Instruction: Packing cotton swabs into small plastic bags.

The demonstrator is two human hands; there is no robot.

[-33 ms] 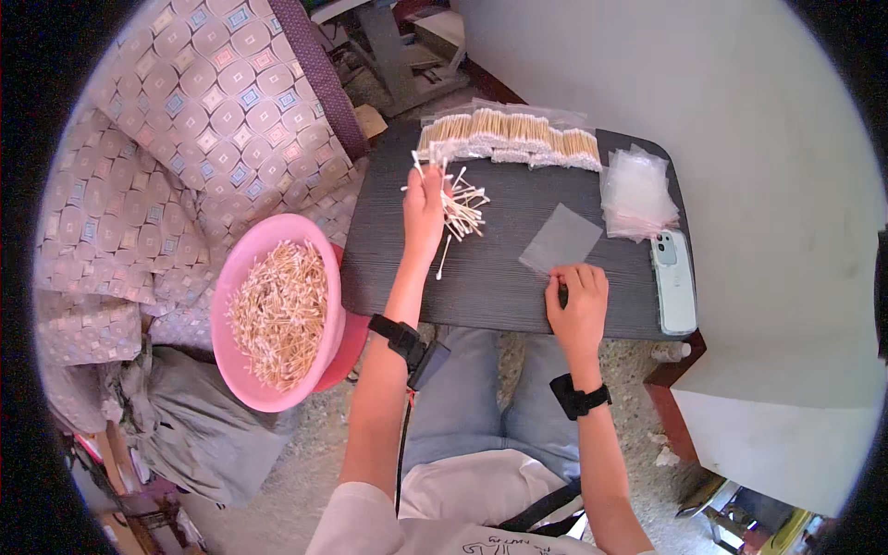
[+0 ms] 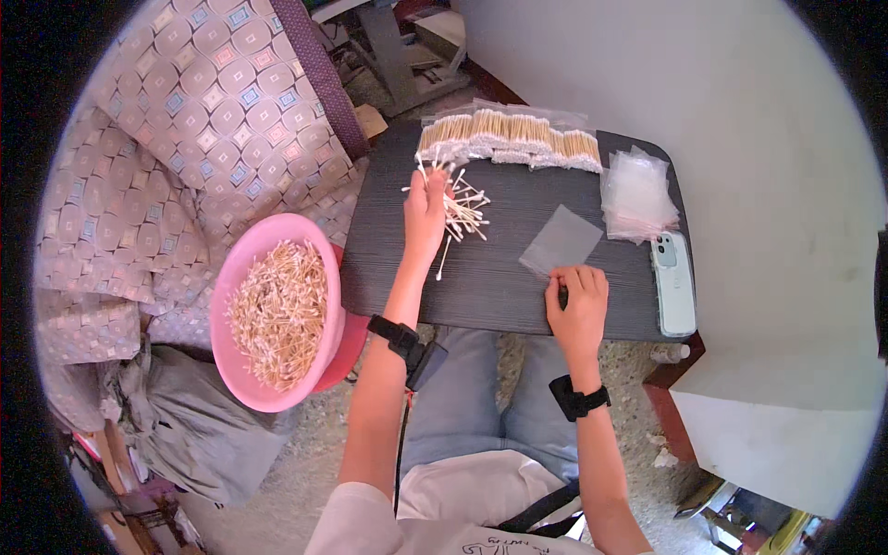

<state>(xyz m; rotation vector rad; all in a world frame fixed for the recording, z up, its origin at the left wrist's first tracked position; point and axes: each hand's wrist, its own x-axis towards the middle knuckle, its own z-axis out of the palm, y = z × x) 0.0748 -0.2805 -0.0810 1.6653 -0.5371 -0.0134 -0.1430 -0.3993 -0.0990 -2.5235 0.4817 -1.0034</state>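
- Here we have the left hand (image 2: 425, 208) at the table's far left, fingers curled round a bunch of swabs (image 2: 422, 168), white tips poking out past its far side.
- Just right of it we see the pile (image 2: 466, 213), sticks crossing at many angles, several with tips to the right.
- One loose swab (image 2: 444, 259) lies on the near side of that pile, long axis running near to far, its far end leaning slightly right.
- Over to our right hand (image 2: 581, 294): fingers bent and side by side, tips at the near edge of the clear bag (image 2: 561, 239); we cannot tell whether it pinches it.
- That bag lies flat right of centre on the dark table (image 2: 504, 296), long axis slanting from near left to far right.
- Along the far edge we spot filled bags (image 2: 518, 131), their sticks pointing mostly near to far.
- Left of the table, we find the pink bowl (image 2: 224, 342), heaped with swabs.
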